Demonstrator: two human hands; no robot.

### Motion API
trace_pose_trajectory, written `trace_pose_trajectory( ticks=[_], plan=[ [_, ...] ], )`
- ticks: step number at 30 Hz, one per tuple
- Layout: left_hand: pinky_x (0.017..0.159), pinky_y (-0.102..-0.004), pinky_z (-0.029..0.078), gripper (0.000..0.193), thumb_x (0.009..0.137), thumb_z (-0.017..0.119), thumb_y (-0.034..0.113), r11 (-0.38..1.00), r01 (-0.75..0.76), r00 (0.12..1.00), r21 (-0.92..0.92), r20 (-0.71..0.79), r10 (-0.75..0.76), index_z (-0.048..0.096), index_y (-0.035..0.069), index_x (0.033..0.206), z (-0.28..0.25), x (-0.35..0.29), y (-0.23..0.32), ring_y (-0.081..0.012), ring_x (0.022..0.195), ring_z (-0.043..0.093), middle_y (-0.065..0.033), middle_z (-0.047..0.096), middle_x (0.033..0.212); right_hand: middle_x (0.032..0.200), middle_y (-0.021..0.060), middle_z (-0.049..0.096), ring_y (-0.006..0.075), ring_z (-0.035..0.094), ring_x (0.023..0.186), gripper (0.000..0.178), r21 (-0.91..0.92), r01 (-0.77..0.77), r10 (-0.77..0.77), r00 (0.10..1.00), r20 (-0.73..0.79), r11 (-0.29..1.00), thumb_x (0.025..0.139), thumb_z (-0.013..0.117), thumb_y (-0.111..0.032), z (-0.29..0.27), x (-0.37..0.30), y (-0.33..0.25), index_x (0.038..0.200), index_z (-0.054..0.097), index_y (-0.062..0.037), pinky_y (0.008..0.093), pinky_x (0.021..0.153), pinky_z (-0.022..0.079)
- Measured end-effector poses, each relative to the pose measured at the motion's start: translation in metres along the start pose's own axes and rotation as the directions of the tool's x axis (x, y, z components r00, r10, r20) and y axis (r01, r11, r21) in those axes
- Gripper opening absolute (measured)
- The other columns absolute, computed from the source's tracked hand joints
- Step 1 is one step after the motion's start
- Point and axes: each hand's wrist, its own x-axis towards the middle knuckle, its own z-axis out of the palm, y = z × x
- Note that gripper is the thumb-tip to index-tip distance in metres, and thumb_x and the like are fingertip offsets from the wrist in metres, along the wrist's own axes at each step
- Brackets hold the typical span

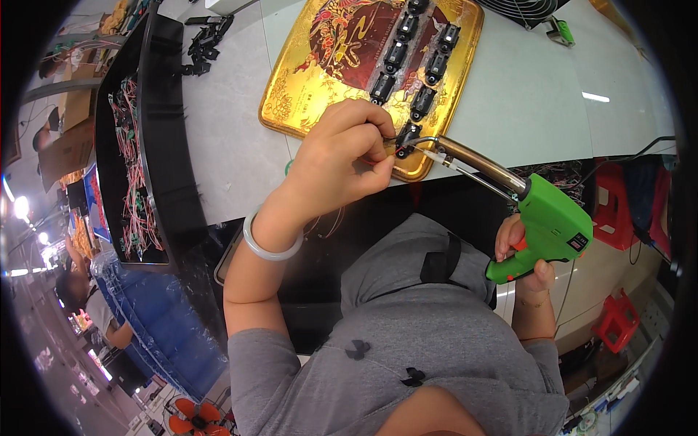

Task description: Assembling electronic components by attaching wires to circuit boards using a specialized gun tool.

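Note:
My right hand (512, 247) is wrapped round the handle of a green soldering gun (556, 218). Its metal barrel reaches up and left, with a thin solder feed tube (472, 174) beneath. The tip meets a small black plastic part (406, 139) near the front corner of a golden tin lid (291, 102). Beside that tip, my left hand (345, 152) pinches a thin wire (399, 151), partly hidden by the fingers. Several more black parts (395, 57) stand in two rows on the lid, on what looks like clear film.
A black tray (163, 131) holding many thin wires (131, 167) stands at the left. Loose black parts (207, 43) lie beyond it. A round fan grille (520, 7) is at the far right. Red stools (616, 320) stand on the right; a person (102, 312) is at the far left.

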Motion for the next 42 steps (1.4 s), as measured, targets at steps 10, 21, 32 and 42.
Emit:
trace_pose_trajectory(
  ticks=[10,21,32,42],
  plan=[
    [0.057,-0.0243,0.045,0.018,0.059,0.062,-0.006,0.999,-0.026,1.000,0.026,0.008,0.026,0.046,0.001,0.059,-0.001,0.001,0.001,-0.0177,0.070,0.053,-0.0079,0.054,0.082,0.065,0.0070,0.043,0.0119,0.040,0.055,0.048,0.014,-0.018,0.018,0.998,0.053,1.000,0.069,0.056,-0.048,-0.003,0.002,0.002,0.076,0.045,-0.0022,0.0204,0.045,0.036],
    [0.056,-0.0247,0.046,0.018,0.059,0.062,-0.006,0.999,-0.030,1.000,0.022,0.004,0.030,0.046,0.001,0.059,-0.001,0.001,0.000,-0.0180,0.069,0.054,-0.0081,0.054,0.081,0.064,0.0068,0.044,0.0120,0.040,0.054,0.047,0.008,-0.005,0.004,0.999,0.042,1.000,0.070,0.056,-0.047,-0.002,0.003,0.002,0.076,0.046,-0.0018,0.0207,0.045,0.035],
    [0.057,-0.0249,0.046,0.018,0.058,0.063,-0.005,0.998,-0.046,0.999,0.043,0.004,0.046,0.046,0.001,0.059,-0.001,0.002,0.001,-0.0182,0.070,0.054,-0.0081,0.055,0.082,0.065,0.0069,0.044,0.0118,0.040,0.054,0.047,0.001,-0.006,0.006,0.999,0.042,1.000,0.069,0.057,-0.047,-0.003,0.002,0.004,0.075,0.046,-0.0019,0.0205,0.045,0.035],
    [0.056,-0.0243,0.046,0.018,0.058,0.063,-0.005,0.999,-0.024,1.000,0.033,0.002,0.024,0.046,0.001,0.059,-0.001,0.001,0.001,-0.0175,0.070,0.054,-0.0077,0.055,0.082,0.069,0.0098,0.048,0.0158,0.046,0.058,0.051,0.086,0.085,-0.089,0.995,0.042,0.993,0.069,0.056,-0.047,-0.014,0.005,0.004,0.084,0.048,0.0012,0.0227,0.049,0.037]
  ],
)
